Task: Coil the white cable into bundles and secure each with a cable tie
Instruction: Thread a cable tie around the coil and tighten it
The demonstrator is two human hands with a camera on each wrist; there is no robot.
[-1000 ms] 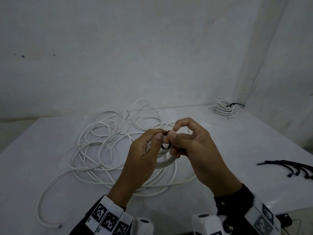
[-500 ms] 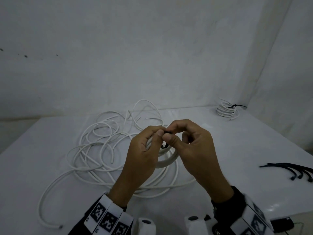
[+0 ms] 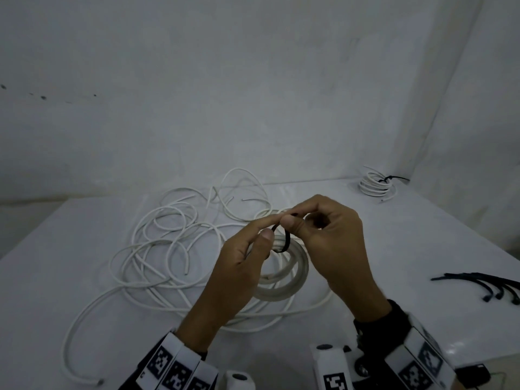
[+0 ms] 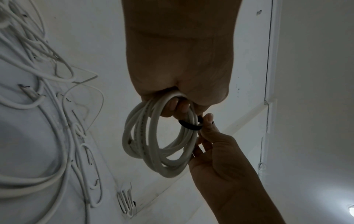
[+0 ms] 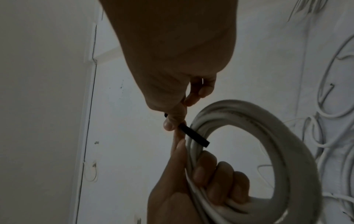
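- Above the table (image 3: pixel 84 249), a coil (image 4: pixel 161 141) of smooth white cable hangs from the left hand (image 3: pixel 239 266), whose fingers curl through and clamp its loops.
- Round one side sits a black cable tie (image 3: pixel 282 240) — a flat, matte strap bent into a ring; the right hand (image 3: pixel 332 243) pinches its ends together.
- Risk, as I judge it: the stiff loops spring apart if either pinch slackens before the tie locks.
- Behind lies loose cable (image 3: pixel 168 249) in tangles, a tied bundle (image 3: pixel 375 185) far right, spare ties (image 3: pixel 484 285) nearby.

The coiled white cable (image 4: pixel 153 139) has a smooth, matt plastic-looking jacket, the narrow black cable tie (image 5: pixel 193 136) around it looks matt, and the white table (image 3: pixel 422 249) looks smooth and faintly glossy.
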